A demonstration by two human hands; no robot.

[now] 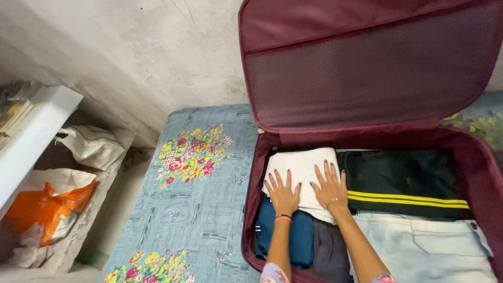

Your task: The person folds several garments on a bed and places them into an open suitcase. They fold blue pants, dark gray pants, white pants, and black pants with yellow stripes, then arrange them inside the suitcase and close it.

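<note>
A folded white cloth lies flat in the far left corner of an open maroon suitcase, its surface smooth, its near edge overlapping a dark blue garment. Both hands press palm-down on it: the left hand and the right hand lie side by side, fingers spread and flat, pinching nothing. To the right of the cloth sits a black garment with yellow stripes; nearer lies pale blue denim. The suitcase rests on a blue flowered bedspread. Far to the left, on the floor, an orange plastic bag slumps beside a crumpled whitish bag
</note>
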